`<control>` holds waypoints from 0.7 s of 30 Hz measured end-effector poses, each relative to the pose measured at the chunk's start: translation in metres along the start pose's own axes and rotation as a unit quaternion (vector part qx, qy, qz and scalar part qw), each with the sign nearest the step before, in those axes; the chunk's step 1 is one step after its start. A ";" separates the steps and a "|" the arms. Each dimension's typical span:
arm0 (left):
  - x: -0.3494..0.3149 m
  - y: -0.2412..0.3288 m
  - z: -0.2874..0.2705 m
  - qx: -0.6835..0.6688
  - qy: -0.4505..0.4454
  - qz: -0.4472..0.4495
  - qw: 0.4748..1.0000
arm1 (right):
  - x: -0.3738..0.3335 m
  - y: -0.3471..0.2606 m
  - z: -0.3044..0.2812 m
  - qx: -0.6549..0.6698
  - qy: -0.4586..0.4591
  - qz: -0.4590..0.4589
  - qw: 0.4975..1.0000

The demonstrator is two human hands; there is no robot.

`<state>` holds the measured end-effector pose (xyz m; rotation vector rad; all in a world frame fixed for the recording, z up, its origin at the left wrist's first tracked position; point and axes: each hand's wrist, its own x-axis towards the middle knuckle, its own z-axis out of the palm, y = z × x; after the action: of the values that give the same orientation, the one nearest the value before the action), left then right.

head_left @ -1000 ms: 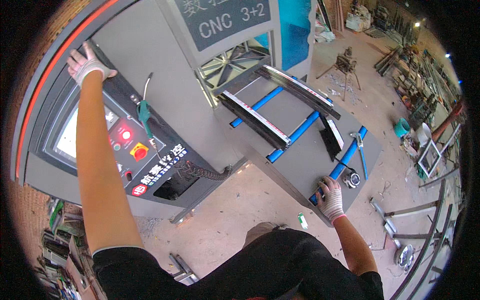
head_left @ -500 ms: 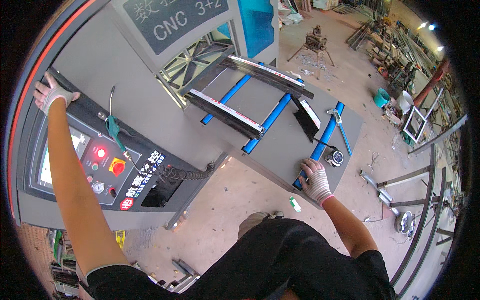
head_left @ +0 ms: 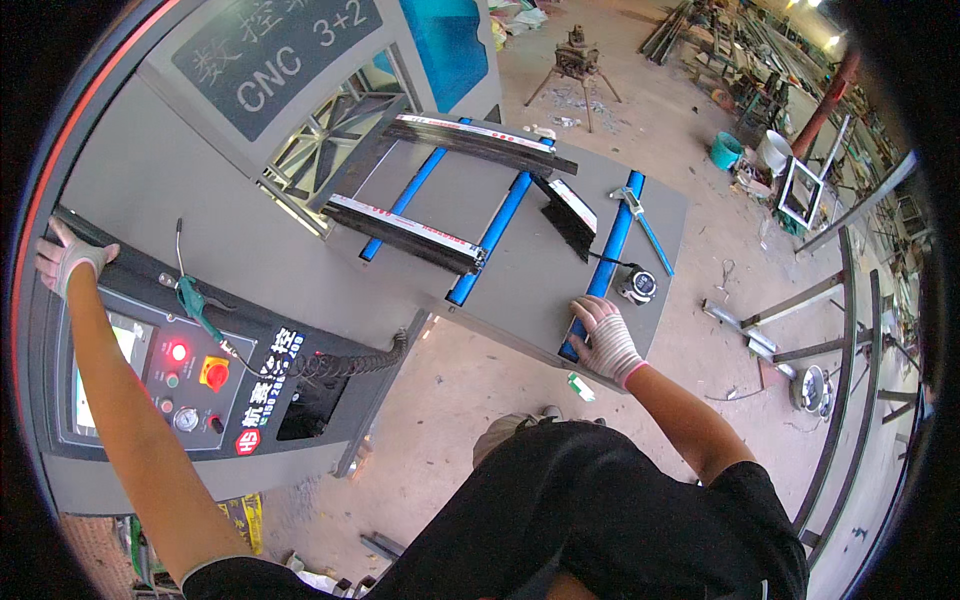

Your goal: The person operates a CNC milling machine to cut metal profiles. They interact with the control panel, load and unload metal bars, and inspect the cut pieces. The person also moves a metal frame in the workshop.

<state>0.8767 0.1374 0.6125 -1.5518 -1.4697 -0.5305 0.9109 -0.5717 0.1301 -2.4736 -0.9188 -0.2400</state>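
Observation:
In a striped knit work glove, my left hand (head_left: pixel 75 258) rests with fingers spread on the dark upper rim of a grey machine's control panel (head_left: pixel 200 350). My right hand (head_left: pixel 608 342), gloved alike, lies over the near end of a blue roller (head_left: pixel 612 240) at the table's edge, its fingers apart and holding nothing. Just beyond it sit a tape measure (head_left: pixel 638 287) and a caliper (head_left: pixel 645 232). A short black profile piece (head_left: pixel 570 220) lies further left. Two longer black profiles, one nearer (head_left: pixel 405 235) and one farther (head_left: pixel 475 135), lie across the blue rollers.
A green air blow gun (head_left: pixel 195 303) with a coiled black hose (head_left: pixel 350 366) hangs by the panel's red rotary switch (head_left: pixel 214 374). Beyond the table stand a tripod stand (head_left: pixel 577 62), a teal bucket (head_left: pixel 727 151) and a white bucket (head_left: pixel 774 150). Metal racking (head_left: pixel 850 380) stands at right.
My view has turned, so the machine and table sit further left and slightly higher. Both hands stay in about the same places on the panel rim and the roller end.

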 end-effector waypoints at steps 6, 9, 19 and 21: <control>0.002 0.003 0.001 0.052 -0.013 -0.014 0.998 | -0.001 0.001 -0.001 0.015 0.009 -0.007 1.000; 0.003 0.007 0.003 0.060 -0.025 -0.020 0.998 | -0.001 0.001 0.001 0.012 0.009 -0.005 1.000; 0.020 0.010 0.027 0.011 -0.031 -0.013 0.999 | -0.002 0.006 0.005 0.007 0.016 -0.018 1.000; 0.024 0.011 0.033 0.038 -0.024 -0.016 0.999 | -0.002 0.006 0.004 0.004 0.004 -0.015 1.000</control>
<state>0.8825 0.1788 0.6121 -1.4924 -1.5352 -0.4533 0.9136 -0.5749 0.1234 -2.4503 -0.9532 -0.2556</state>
